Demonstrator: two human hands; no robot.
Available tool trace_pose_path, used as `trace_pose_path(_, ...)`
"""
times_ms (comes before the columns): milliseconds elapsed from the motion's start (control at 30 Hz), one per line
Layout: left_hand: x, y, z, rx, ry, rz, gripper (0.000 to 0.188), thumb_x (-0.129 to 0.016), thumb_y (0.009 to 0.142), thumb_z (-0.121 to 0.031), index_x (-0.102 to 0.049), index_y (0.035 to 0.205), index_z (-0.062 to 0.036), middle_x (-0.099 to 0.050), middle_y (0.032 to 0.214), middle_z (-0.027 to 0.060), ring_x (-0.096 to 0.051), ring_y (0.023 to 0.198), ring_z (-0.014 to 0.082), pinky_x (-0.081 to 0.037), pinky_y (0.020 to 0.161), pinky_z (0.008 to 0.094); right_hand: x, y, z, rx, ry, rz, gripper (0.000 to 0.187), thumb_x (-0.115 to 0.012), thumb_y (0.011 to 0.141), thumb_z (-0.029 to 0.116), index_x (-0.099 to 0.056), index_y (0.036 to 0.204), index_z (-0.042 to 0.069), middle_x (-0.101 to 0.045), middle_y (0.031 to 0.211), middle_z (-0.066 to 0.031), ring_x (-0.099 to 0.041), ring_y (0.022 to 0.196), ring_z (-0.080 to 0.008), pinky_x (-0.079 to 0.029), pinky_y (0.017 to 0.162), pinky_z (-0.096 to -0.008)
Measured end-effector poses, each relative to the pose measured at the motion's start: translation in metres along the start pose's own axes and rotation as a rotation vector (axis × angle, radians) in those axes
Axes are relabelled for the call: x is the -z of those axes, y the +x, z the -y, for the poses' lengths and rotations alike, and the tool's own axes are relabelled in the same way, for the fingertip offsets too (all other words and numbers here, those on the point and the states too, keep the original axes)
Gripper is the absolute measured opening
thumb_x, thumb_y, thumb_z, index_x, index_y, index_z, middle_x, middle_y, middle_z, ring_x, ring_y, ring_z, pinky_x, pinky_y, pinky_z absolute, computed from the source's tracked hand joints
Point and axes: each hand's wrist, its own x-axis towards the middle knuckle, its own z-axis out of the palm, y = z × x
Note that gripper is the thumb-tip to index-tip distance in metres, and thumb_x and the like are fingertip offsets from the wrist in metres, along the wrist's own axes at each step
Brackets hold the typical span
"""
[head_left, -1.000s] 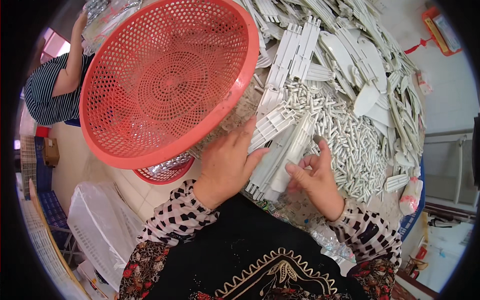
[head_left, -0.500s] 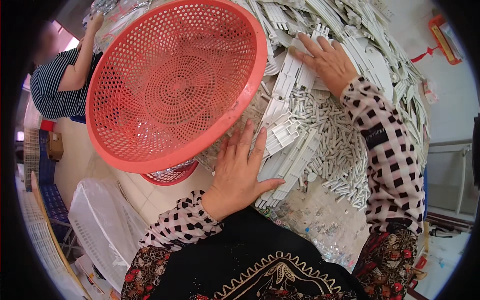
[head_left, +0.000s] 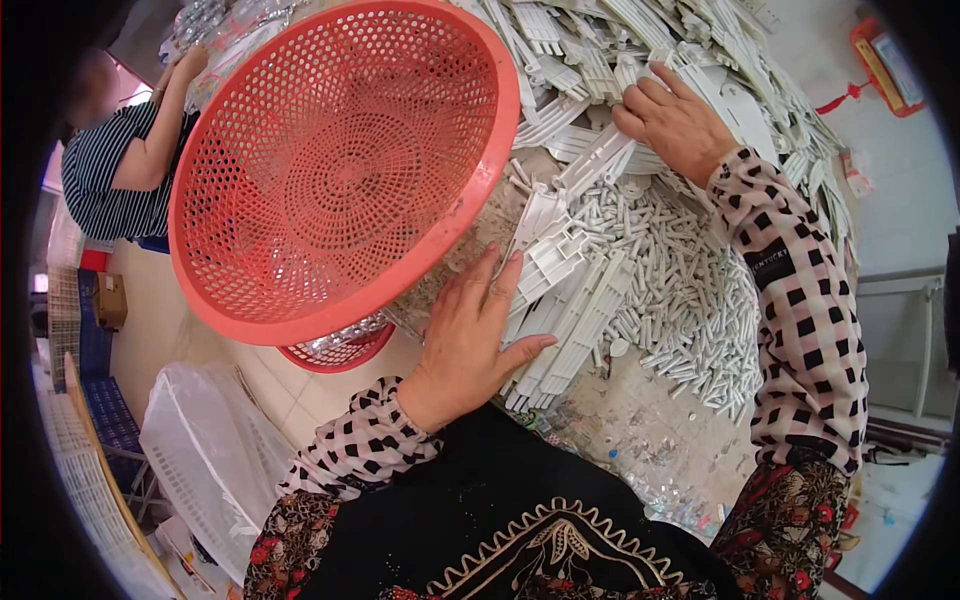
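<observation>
My left hand (head_left: 465, 340) lies palm down with its fingers stretched and its thumb out to the side. Its fingertips are beside a bundle of long ribbed white plastic strips (head_left: 575, 325), and a shorter ridged white piece (head_left: 550, 265) lies just past them. Farther off on the right, my right hand (head_left: 680, 125) is over the edge of the strip pile. Its fingers are bent and slightly apart, and no grip on a piece shows. One white strip (head_left: 598, 158) angles down from under that hand. Several short white plastic pegs (head_left: 665, 265) are heaped below it.
A large red perforated basket (head_left: 355, 325) leans on the left, above a smaller red basket (head_left: 345, 362) with shiny things. More white strips (head_left: 790, 120) are piled at the far right. A person in a striped top (head_left: 115, 190) works at the far left. White plastic sheeting (head_left: 205, 425) stands nearer.
My right hand has shifted slightly right, its spread fingers now bent. The long strips that lay under it have moved or turned. My left hand has moved slightly left.
</observation>
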Motion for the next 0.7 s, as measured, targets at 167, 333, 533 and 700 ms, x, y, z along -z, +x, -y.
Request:
trace_pose_path(167, 0.002, 0.000, -0.002, -0.006, -0.039, -0.036, 0.079, -0.067, 0.085, -0.043, -0.034, 0.143, 0.0000, -0.038, 0.141, 0.0269, -0.046, 0.118, 0.0438, -0.038, 0.100, 0.0481, 0.037, -0.045, -0.004, -0.172, -0.092, -0.109, 0.032, -0.056, 0.082, 0.008, -0.054, 0.114, 0.011, -0.054, 0.109, -0.0051, -0.049, 0.116, -0.0221, -0.024, 0.117, -0.0419)
trace_pose_path(333, 0.003, 0.000, 0.001, -0.027, 0.020, -0.074, 0.073, -0.066, 0.087, -0.036, -0.034, 0.143, 0.0000, -0.040, 0.139, 0.0269, -0.048, 0.117, 0.0440, -0.039, 0.100, 0.0476, 0.093, -0.093, 0.035, -0.376, 0.120, -0.222, 0.036, -0.060, 0.078, 0.003, -0.056, 0.114, 0.007, -0.056, 0.107, -0.0094, -0.054, 0.108, -0.0294, -0.038, 0.103, -0.0436)
trace_pose_path(533, 0.021, 0.011, -0.042, 0.122, -0.681, -0.088, 0.057, -0.065, 0.091, -0.019, -0.041, 0.138, 0.0021, -0.056, 0.124, 0.0198, -0.058, 0.108, 0.0278, -0.045, 0.093, 0.0342, 0.142, -0.133, 0.148, -1.018, 1.457, 0.025, 0.030, -0.060, 0.086, 0.003, -0.057, 0.116, 0.000, -0.061, 0.091, -0.0078, -0.058, 0.079, -0.0130, -0.048, 0.073, -0.0282)
trace_pose_path(700, 0.010, 0.029, -0.065, 0.318, -1.598, 0.128, 0.035, -0.062, 0.094, -0.017, -0.053, 0.125, -0.0021, -0.064, 0.108, 0.0061, -0.063, 0.092, 0.0152, -0.050, 0.086, 0.0295, 0.167, -0.137, 0.209, -1.003, 2.193, 0.026, 0.035, -0.060, 0.086, 0.001, -0.056, 0.121, 0.001, -0.064, 0.102, -0.0011, -0.060, 0.086, -0.0087, -0.049, 0.079, -0.0254)
